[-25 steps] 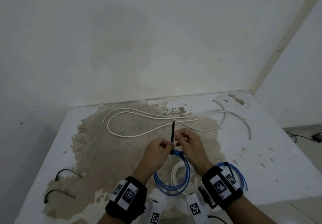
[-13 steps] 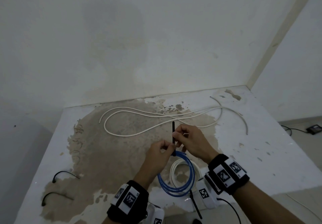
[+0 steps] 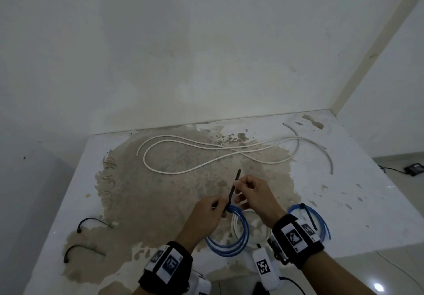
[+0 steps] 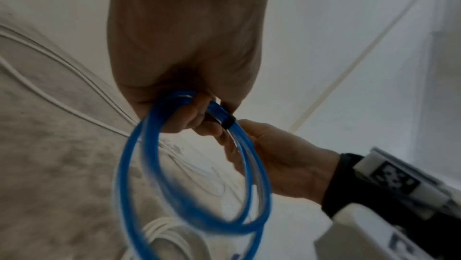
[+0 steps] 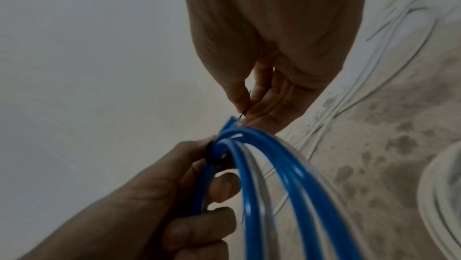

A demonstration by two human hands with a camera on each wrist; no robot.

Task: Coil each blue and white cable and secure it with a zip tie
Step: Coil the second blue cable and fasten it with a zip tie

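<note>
Above table (image 3: 367, 203): left hand (image 3: 206, 214) grips blue coil (image 3: 229, 244); right hand (image 3: 257, 193) pinches zip tie (image 3: 234, 187).

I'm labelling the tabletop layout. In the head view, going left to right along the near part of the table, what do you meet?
Two loose black zip ties → left hand → held blue coil → white coil → tied blue coil on the table's right side.
</note>
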